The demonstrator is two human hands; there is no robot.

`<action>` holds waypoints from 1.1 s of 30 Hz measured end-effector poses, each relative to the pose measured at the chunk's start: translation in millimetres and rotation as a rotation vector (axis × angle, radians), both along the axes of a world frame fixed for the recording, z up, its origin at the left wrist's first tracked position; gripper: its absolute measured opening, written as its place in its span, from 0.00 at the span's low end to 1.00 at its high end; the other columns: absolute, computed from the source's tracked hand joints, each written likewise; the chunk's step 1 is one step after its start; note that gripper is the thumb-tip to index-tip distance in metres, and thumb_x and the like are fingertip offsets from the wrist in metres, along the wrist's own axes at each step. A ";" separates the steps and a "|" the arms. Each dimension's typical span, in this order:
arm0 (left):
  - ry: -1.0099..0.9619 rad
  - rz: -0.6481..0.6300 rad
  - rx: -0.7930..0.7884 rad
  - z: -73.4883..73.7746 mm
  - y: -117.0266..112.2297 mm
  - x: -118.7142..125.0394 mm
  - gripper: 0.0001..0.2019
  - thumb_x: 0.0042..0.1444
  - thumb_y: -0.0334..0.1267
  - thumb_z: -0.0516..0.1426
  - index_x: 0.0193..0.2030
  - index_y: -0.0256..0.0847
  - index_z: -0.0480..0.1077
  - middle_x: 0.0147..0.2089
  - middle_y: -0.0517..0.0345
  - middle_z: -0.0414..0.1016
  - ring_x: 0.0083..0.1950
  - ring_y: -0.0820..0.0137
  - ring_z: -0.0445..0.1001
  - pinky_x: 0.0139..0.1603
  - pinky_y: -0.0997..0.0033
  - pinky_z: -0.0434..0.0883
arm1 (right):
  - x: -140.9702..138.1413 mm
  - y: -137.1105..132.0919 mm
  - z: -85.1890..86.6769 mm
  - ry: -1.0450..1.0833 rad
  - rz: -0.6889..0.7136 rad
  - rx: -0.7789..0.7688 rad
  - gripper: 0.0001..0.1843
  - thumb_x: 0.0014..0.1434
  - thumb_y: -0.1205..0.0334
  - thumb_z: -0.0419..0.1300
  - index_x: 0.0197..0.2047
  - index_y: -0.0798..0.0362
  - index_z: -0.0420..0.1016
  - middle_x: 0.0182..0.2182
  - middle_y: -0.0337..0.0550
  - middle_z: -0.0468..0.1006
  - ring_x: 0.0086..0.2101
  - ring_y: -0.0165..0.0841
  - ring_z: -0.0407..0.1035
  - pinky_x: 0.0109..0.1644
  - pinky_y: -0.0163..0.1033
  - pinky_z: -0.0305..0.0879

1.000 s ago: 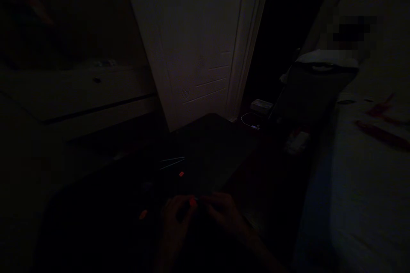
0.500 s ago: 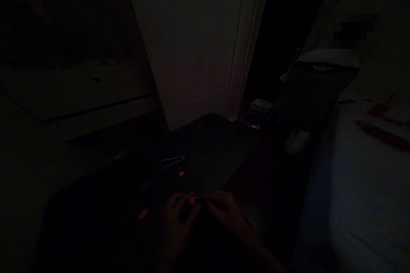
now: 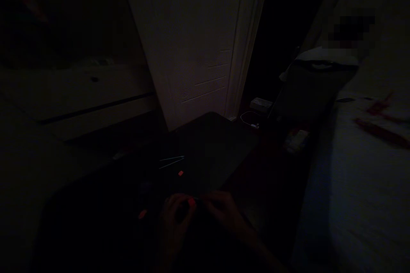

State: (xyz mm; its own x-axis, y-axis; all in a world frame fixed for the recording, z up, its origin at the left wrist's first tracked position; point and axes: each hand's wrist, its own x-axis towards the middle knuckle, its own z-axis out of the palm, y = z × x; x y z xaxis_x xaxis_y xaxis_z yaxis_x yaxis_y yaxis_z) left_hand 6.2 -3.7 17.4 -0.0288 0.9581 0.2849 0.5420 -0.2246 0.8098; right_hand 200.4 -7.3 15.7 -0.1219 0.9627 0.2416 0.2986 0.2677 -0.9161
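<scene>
Dim room, dark surface point(image 3: 221, 136): a red block point(image 3: 191, 201) is pinched, it seems, between the left hand's point(image 3: 172, 215) thumb and fingers. Beside it the right hand point(image 3: 222, 205) has its fingertips bunched; whether they grip anything, I cannot tell. Since half a second ago the left thumb has drawn in, so the hold looks closer. Around lie an orange piece point(image 3: 142, 214), another bit point(image 3: 181, 173) and tweezers point(image 3: 173, 161).
</scene>
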 end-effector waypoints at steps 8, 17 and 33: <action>-0.023 0.000 0.013 -8.0 1.4 -3.0 0.22 0.58 0.66 0.63 0.38 0.49 0.84 0.40 0.53 0.85 0.44 0.56 0.83 0.48 0.53 0.80 | -3.6 -0.3 -0.9 0.133 0.022 -0.116 0.14 0.69 0.57 0.61 0.46 0.51 0.90 0.42 0.47 0.90 0.43 0.44 0.85 0.51 0.44 0.79; -0.014 0.002 0.047 -3.1 0.3 -0.5 0.24 0.58 0.67 0.62 0.37 0.49 0.84 0.39 0.54 0.85 0.42 0.57 0.83 0.46 0.56 0.82 | -13.1 -9.1 13.9 0.104 0.017 -0.100 0.15 0.69 0.61 0.59 0.48 0.49 0.90 0.43 0.47 0.90 0.42 0.45 0.85 0.51 0.45 0.79; 0.019 -0.021 0.059 -5.1 1.1 -2.6 0.23 0.60 0.65 0.61 0.39 0.49 0.85 0.40 0.53 0.86 0.43 0.57 0.84 0.47 0.55 0.81 | -12.2 -8.2 16.2 0.160 -0.070 -0.178 0.17 0.68 0.55 0.60 0.46 0.52 0.90 0.44 0.50 0.89 0.45 0.47 0.84 0.54 0.47 0.76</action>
